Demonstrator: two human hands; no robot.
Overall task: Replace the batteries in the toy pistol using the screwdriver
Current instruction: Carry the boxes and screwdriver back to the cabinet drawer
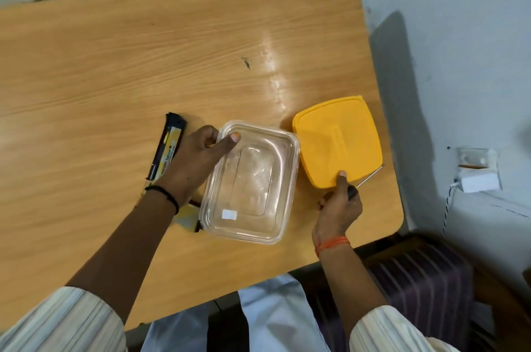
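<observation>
We see a wooden table point(178, 58) w/ pale grain, a dark scuff near its middle. Taking the clear plastic box point(253, 182) as landmark: it sits on the table's near-right part, open side up, a small white sticker point(229, 214) on its near wall. Just right of the box lies a yellow lid point(336, 139), flat, almost touching the box rim. Far right of the box, past the table edge, a white wall socket w/ adapter point(477, 176) and a twisted cord hanging below. Near-right of the box, a purple striped cloth point(425, 288).
</observation>
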